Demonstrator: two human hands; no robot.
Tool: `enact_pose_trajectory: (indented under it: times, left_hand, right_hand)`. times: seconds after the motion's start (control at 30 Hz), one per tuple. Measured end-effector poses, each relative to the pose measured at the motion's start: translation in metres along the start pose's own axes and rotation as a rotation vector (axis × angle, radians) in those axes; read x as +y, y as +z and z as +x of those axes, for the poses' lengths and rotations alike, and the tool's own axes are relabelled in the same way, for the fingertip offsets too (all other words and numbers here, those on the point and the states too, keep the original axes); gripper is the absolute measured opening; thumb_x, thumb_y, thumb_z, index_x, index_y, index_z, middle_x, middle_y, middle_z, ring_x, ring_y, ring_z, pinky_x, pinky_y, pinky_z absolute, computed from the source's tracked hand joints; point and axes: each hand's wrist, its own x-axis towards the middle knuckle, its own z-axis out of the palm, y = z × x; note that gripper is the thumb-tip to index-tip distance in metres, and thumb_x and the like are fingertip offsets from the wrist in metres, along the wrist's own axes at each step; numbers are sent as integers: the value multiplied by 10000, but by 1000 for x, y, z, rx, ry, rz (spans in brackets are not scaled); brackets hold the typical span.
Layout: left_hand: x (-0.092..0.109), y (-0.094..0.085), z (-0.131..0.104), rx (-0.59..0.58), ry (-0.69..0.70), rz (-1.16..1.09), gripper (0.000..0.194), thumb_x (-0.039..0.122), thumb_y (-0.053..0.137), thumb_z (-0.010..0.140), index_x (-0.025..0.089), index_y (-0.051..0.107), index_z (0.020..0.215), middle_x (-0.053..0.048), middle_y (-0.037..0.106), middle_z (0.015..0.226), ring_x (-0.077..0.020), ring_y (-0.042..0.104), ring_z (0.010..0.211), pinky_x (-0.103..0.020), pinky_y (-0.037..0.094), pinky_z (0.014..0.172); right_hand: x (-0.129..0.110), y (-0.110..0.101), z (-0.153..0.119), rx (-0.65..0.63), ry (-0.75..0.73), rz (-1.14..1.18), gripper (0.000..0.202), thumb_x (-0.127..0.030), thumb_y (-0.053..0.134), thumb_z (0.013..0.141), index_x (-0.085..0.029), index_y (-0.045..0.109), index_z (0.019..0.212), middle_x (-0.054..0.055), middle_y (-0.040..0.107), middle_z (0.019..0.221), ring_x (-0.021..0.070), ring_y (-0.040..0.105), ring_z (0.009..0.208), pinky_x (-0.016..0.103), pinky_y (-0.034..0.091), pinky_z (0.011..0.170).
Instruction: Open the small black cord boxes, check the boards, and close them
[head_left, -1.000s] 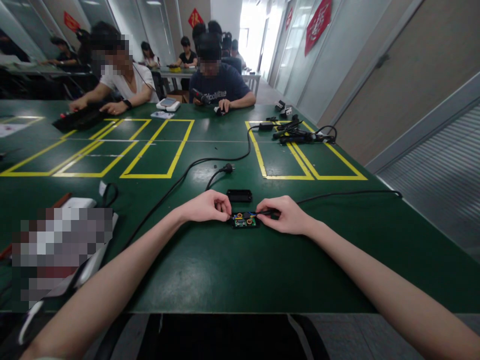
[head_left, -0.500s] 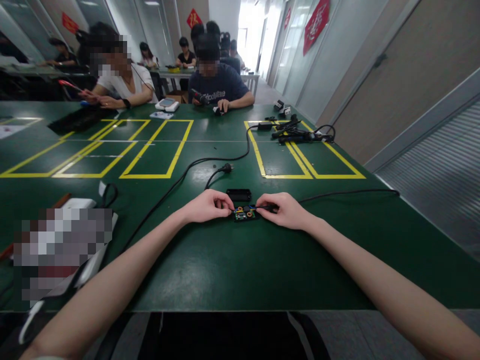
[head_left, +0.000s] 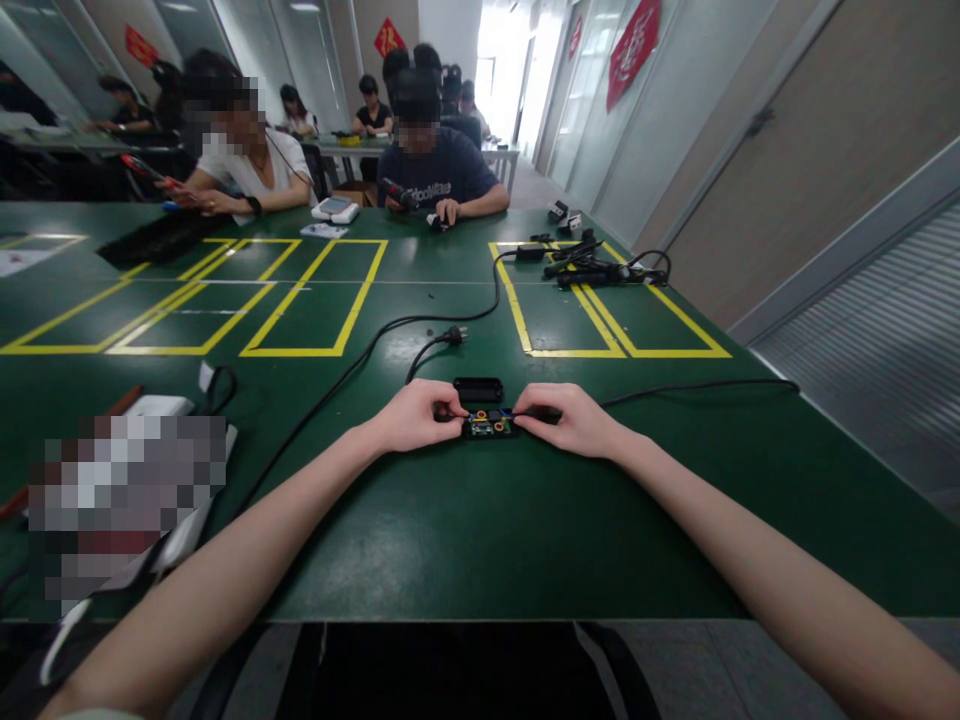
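Observation:
An open adapter with a green circuit board in a shallow black case lies on the green table in front of me. Two copper-coloured rings and blue and yellow wires show on the board. My left hand is closed in a pinch at the board's left end, on the black cable whose plug lies just beyond. At the right end, the thumb and fingers of my right hand pinch another black cable, which trails off to the right. My fingertips partly hide both cable ends. Behind the board sits an empty black case half.
A black adapter with a long cord and a bundle of black cables lie at the far right, among yellow tape outlines. A blurred-out stack is at left. Two people work across the table.
My left hand has shifted slightly right, closer to the board's end. The board appears a little lower in its case. My right hand has barely moved.

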Motion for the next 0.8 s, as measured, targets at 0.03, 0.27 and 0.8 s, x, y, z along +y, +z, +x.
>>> enact_pose_trajectory:
  times: [0.03, 0.27, 0.8]
  left_hand:
    - [0, 0, 0, 1, 12, 16, 79, 203, 683, 775, 144, 700, 726, 10, 628, 691, -94, 511, 607, -198, 368, 589]
    - [1, -6, 0, -40, 116, 120, 113, 228, 649, 818, 155, 710, 755, -15, 653, 748, -117, 558, 657, -210, 385, 612]
    - [5, -7, 2, -80, 205, 278, 137, 176, 585, 868, 177, 680, 770, -38, 645, 802, -175, 598, 784, -262, 443, 721]
  right_hand:
    - [0, 0, 0, 3, -9, 0, 128, -251, 630, 968, -197, 687, 867, 44, 717, 837, 162, 656, 707, 278, 507, 664]
    - [0, -1, 1, -16, -69, 40, 190, -245, 616, 982, -201, 662, 803, 60, 727, 862, 183, 693, 793, 305, 546, 738]
    - [1, -6, 0, -64, -108, -17, 84, -154, 690, 901, -202, 710, 836, 64, 746, 940, 191, 716, 850, 312, 579, 767]
